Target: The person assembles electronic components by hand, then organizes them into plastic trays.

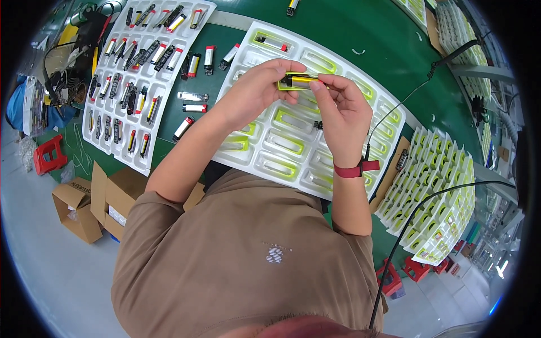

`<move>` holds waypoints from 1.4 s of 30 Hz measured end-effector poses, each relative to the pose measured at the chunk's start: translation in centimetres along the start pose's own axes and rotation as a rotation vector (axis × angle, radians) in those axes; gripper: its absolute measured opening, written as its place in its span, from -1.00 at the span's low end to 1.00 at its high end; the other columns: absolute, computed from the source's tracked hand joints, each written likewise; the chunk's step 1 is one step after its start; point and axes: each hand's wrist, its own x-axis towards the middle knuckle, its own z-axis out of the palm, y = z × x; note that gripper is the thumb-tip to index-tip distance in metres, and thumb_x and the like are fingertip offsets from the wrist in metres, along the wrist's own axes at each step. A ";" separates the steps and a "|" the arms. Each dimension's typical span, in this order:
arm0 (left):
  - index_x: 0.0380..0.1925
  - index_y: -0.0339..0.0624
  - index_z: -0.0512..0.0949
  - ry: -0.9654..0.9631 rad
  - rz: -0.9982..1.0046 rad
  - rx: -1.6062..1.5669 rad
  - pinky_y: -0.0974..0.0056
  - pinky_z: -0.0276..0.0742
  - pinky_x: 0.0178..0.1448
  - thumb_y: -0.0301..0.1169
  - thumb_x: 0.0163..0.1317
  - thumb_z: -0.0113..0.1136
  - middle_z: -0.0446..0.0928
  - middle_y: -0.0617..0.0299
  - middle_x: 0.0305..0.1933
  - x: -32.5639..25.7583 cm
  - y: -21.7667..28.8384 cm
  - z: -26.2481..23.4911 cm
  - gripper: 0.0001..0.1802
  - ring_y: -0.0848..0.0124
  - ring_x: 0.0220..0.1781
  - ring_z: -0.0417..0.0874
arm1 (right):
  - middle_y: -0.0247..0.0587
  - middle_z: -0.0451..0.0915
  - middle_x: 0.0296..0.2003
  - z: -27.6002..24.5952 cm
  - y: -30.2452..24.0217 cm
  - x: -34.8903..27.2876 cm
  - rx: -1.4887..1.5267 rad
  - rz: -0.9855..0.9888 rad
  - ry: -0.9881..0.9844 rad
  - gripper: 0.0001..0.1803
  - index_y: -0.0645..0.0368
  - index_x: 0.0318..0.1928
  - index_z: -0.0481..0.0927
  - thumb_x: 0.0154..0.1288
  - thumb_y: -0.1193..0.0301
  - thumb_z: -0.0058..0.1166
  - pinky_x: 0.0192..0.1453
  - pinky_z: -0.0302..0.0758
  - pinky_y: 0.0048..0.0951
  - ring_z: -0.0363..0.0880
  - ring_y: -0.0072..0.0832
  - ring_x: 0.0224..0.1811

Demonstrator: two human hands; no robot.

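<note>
Above the middle of a white blister tray (261, 147), both hands meet at a lime-green plastic casing (283, 86) with a yellow-and-black battery assembly (302, 80) in it. My left hand (256, 93) is closed on the casing's left end. At the right end my right hand (345, 112) is closed, its thumb and fingers pinching the battery assembly; the fingertips partly hide it. A red wrist strap (349, 170) with a black cord circles my right wrist. Lime-green casings (290, 142) sit in the tray's pockets, and one at the far left holds a battery assembly (272, 43).
Left, another white tray (127, 62) holds many battery assemblies. Several loose ones, including a red-and-white battery (209, 58), lie between the trays on the green table (338, 34). Stacked trays (434, 194) stand at right. Cardboard boxes (79, 211) and red stools (49, 155) are on the floor.
</note>
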 end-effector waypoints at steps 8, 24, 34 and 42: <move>0.26 -0.27 0.46 0.079 -0.036 0.247 0.36 0.56 0.05 -0.49 0.49 0.04 0.59 0.25 -0.08 0.0 -0.5 0.4 -0.63 0.53 -0.13 0.57 | -0.24 0.58 -0.22 0.2 0.7 -0.1 -0.431 -0.413 0.124 -0.60 0.21 0.08 0.66 0.23 0.51 0.41 -0.18 0.52 -0.55 0.61 -0.54 -0.24; 0.19 -0.34 0.56 0.120 0.115 0.830 0.31 0.63 -0.07 -0.53 0.40 0.09 0.68 0.08 -0.19 -1.0 -0.1 -1.1 -0.63 0.42 -0.27 0.70 | -0.15 0.68 -0.26 -0.7 2.3 0.9 -0.224 -0.183 -0.129 -0.73 0.29 -0.04 0.68 0.25 0.52 0.36 -0.17 0.62 -0.46 0.70 -0.45 -0.30; 0.01 -0.26 0.62 0.516 0.520 1.280 0.21 0.56 0.03 -0.53 0.30 0.21 0.58 0.06 -0.12 -2.7 2.4 -3.8 -0.72 0.27 -0.03 0.63 | -0.22 0.67 -0.42 3.8 2.9 6.9 -0.531 -0.237 -0.345 -0.84 0.20 -0.19 0.71 0.30 0.39 0.26 -0.27 0.60 -0.35 0.66 -0.31 -0.42; -0.17 -0.22 0.66 0.183 0.420 1.668 0.10 0.50 0.13 -0.62 0.19 0.24 0.56 0.11 -0.09 -4.4 1.8 -5.0 -0.79 0.10 0.03 0.55 | -0.11 0.64 -0.29 5.5 3.3 9.1 -0.936 -0.699 -0.257 -0.87 0.11 -0.29 0.75 0.21 0.38 0.22 -0.07 0.59 -0.15 0.65 -0.14 -0.12</move>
